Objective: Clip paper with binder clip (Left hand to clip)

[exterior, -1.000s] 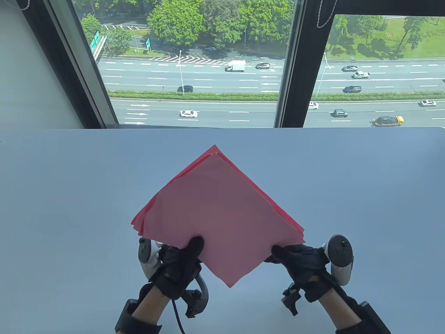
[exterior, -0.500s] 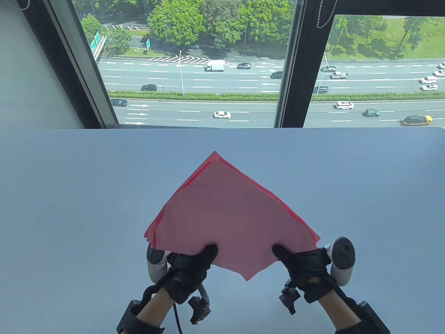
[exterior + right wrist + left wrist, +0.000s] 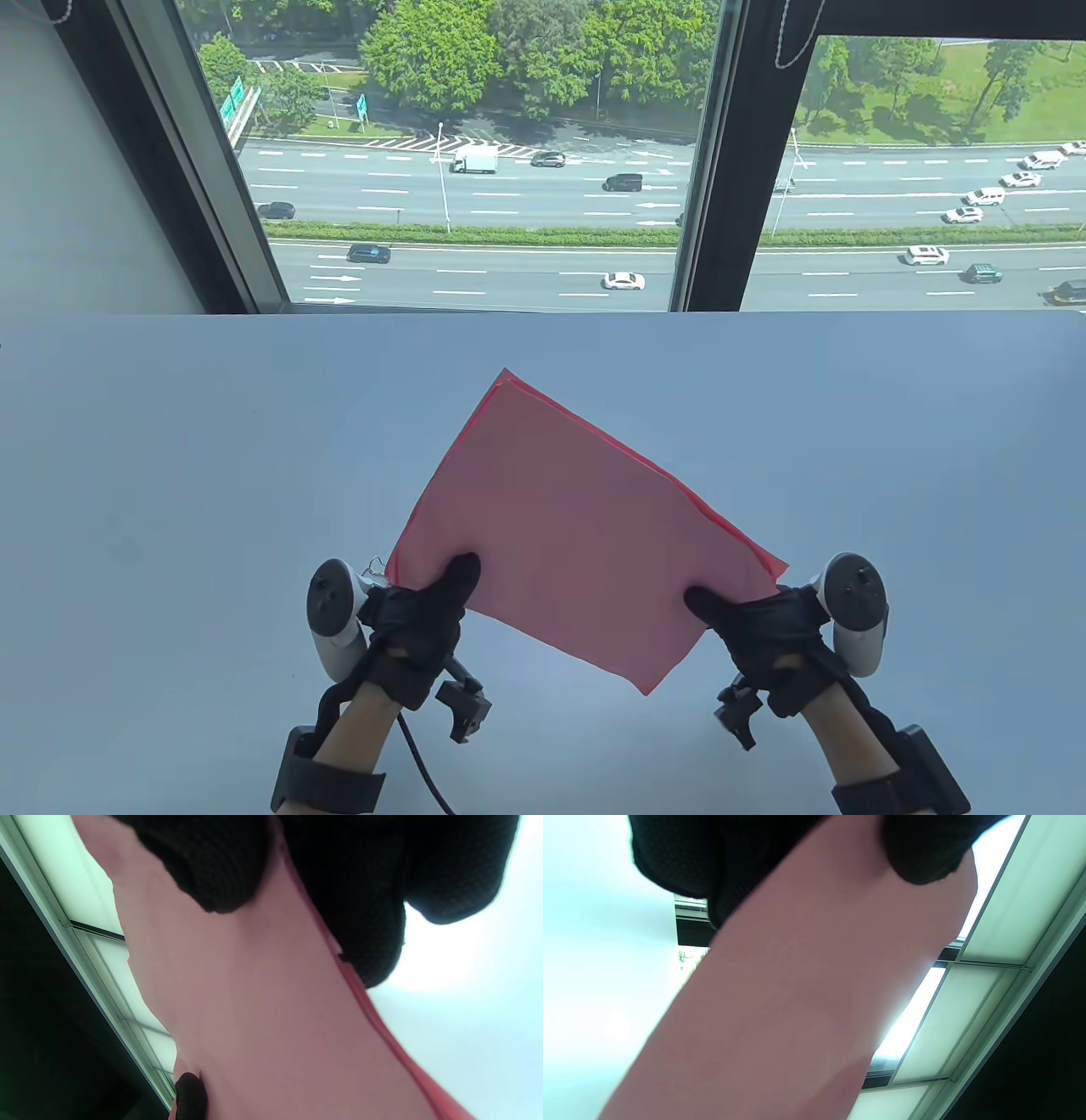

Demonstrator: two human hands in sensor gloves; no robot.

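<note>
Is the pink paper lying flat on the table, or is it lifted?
Lifted. The left hand and right hand each grip an edge of the pink paper, and both wrist views look up at its underside.

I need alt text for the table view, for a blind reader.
Two gloved hands hold a stack of pink paper above a pale table, the left hand and the right hand each at a near corner. A window behind shows a highway.

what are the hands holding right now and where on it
Both hold the pink paper stack: the left hand grips its left corner, the right hand its right corner, thumbs on top. No binder clip is clearly visible.
</note>
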